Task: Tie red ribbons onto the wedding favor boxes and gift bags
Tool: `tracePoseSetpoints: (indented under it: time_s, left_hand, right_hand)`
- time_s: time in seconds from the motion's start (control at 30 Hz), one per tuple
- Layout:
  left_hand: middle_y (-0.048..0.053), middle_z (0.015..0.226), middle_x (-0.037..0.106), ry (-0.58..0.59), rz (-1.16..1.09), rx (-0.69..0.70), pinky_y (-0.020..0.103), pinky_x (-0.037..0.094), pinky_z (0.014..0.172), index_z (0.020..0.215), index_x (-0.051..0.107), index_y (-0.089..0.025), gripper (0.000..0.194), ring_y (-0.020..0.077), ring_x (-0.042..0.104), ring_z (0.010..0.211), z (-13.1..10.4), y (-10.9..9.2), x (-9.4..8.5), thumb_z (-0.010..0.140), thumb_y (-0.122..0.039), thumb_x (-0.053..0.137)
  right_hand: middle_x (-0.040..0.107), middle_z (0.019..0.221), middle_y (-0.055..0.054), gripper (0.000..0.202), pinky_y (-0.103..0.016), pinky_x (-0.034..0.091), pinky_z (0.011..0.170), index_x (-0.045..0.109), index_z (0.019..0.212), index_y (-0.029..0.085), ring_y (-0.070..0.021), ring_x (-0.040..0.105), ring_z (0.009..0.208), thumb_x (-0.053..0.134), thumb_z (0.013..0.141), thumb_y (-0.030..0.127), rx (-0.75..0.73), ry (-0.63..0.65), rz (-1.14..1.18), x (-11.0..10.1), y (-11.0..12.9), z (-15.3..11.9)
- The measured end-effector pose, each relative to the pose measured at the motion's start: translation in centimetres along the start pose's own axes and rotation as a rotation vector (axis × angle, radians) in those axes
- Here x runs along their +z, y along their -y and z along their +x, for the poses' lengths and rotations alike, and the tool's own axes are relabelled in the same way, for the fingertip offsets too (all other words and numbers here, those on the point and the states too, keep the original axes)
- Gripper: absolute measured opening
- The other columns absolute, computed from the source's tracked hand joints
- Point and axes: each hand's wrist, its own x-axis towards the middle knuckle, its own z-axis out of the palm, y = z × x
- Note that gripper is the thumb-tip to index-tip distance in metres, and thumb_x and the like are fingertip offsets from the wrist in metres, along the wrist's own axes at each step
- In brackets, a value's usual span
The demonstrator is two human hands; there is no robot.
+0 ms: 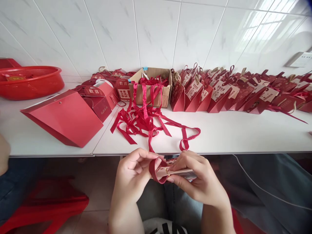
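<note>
Just in front of the table edge, my left hand (pixel 137 172) is closed with thumb and fingers on a dark red ribbon loop (pixel 152 170). My right hand (pixel 195 174) pinches a small gift box (pixel 186 172) with a pale card face, thumb below and fingers on top. The loop joins the left end of that box, and much of the box is hidden by my fingers. Beyond my hands, a tangle of red satin ribbons (pixel 143 125) spills over the table from an opened cardboard box (pixel 148 92).
Rows of finished-looking red gift boxes (pixel 219 94) stand along the tiled wall at right. A large red folded box (pixel 65 117) and a red plastic basin (pixel 31 86) are at left. Below is a red stool (pixel 53 201); another person's arm (pixel 3 154) shows at far left.
</note>
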Motion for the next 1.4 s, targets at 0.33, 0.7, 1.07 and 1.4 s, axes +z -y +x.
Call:
tracePoseSetpoints:
  time_s: [0.33,0.7,1.07,1.4]
  left_hand:
    - [0.006,0.077,0.074,0.007,0.008,0.041,0.022,0.056,0.049,0.072,0.067,-0.016,0.018,0.017,0.07,0.061,0.0,0.2,0.2,0.072,-0.029,0.079]
    - [0.003,0.071,0.075,0.038,-0.008,0.082,0.018,0.057,0.059,0.07,0.07,-0.018,0.007,0.0157,0.071,0.066,-0.3,0.3,0.7,0.072,-0.02,0.078]
    - [0.003,0.087,0.076,0.283,0.109,0.294,0.025,0.059,0.076,0.087,0.072,-0.023,0.015,0.0184,0.072,0.088,-0.2,0.1,-0.5,0.082,-0.01,0.066]
    - [0.005,0.085,0.074,0.407,-0.007,0.521,0.046,0.051,0.091,0.106,0.067,-0.026,0.025,0.0272,0.062,0.104,-1.3,0.7,-1.4,0.086,-0.014,0.061]
  right_hand:
    - [0.065,0.072,-0.002,0.01,-0.028,0.043,0.059,0.06,0.083,0.019,-0.0148,0.058,0.065,0.069,0.084,0.023,0.041,-0.005,-0.021,-0.2,-0.1,0.0]
    - [0.063,0.07,0.0,0.013,-0.027,0.04,0.058,0.058,0.08,0.02,-0.0133,0.054,0.062,0.071,0.082,0.021,0.056,-0.026,0.024,-0.2,-0.1,-0.1]
    - [0.067,0.086,-0.004,0.019,-0.028,0.051,0.067,0.06,0.086,0.019,-0.0162,0.065,0.079,0.074,0.077,0.01,-0.046,-0.148,0.118,0.1,-0.5,0.0]
    - [0.071,0.077,-0.004,0.015,-0.033,0.05,0.065,0.061,0.082,0.018,-0.0156,0.064,0.068,0.073,0.078,0.009,-0.203,-0.2,0.244,-0.1,0.9,0.2]
